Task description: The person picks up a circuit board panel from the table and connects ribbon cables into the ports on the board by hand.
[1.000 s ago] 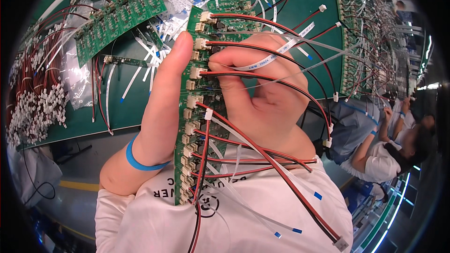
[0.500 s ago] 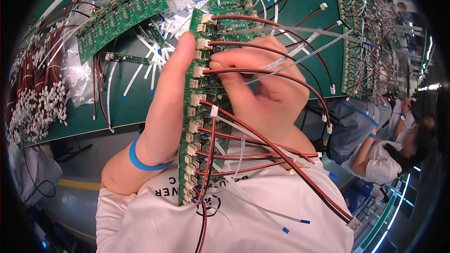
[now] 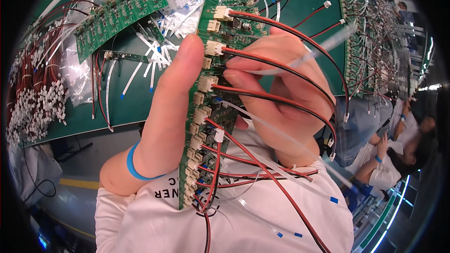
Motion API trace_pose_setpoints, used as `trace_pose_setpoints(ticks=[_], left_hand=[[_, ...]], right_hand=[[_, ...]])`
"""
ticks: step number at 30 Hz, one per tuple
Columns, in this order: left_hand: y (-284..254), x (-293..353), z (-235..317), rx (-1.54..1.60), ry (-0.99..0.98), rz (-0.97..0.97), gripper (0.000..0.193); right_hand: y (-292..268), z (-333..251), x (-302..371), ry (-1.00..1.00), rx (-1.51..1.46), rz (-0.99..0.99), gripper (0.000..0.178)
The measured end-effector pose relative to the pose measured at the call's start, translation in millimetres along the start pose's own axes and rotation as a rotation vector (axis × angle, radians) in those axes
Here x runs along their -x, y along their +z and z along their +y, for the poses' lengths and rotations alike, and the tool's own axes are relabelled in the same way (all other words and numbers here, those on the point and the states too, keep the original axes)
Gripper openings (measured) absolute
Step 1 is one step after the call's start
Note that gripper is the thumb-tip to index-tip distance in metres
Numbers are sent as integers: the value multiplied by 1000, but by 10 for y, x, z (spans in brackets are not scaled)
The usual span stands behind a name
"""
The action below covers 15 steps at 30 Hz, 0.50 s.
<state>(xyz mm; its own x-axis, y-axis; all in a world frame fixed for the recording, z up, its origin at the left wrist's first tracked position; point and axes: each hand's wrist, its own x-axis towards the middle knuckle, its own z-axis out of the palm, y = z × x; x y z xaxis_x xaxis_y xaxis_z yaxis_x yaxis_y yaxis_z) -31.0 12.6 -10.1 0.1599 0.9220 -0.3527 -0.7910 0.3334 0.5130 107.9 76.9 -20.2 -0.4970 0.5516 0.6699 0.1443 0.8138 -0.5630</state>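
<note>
You hold a long green circuit board point(image 3: 206, 107) upright and close to your chest, its edge toward you, between your two hands and well above the green desk point(image 3: 126, 107). Your left hand point(image 3: 164, 122) lies flat along the board's left face, fingers straight and pressed together, the fingertip reaching almost to the top row of cream connectors point(image 3: 202, 84) along the edge. A blue wristband point(image 3: 133, 166) circles that wrist. Your right hand point(image 3: 286, 107) wraps the board's right side, fingers curled, and the tips of the thumb and forefinger pinch a thin white flat ribbon cable point(image 3: 300, 58) just beside the connectors at mid-board. Red-and-black wire pairs point(image 3: 286, 65) loop from the connectors over the back of that hand and down across your white shirt point(image 3: 225, 220). On the desk beyond lie more green boards point(image 3: 117, 14), loose white ribbon cables point(image 3: 150, 56), and at the far left a heap of white plugs on red wires point(image 3: 35, 107).
</note>
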Motion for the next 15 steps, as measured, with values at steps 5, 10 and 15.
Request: trace_pose_setpoints(ticks=[5, 10, 15], left_hand=[[-141, -70, -51, 189, 52, -305, 44], [-190, -99, -77, 214, 82, -259, 43], [-237, -139, -47, 204, 75, -407, 40]], right_hand=[[123, 26, -24, -85, 25, 112, 16], [167, 21, -6, -23, 75, 82, 16], [196, 16, -34, -64, 126, 77, 15]])
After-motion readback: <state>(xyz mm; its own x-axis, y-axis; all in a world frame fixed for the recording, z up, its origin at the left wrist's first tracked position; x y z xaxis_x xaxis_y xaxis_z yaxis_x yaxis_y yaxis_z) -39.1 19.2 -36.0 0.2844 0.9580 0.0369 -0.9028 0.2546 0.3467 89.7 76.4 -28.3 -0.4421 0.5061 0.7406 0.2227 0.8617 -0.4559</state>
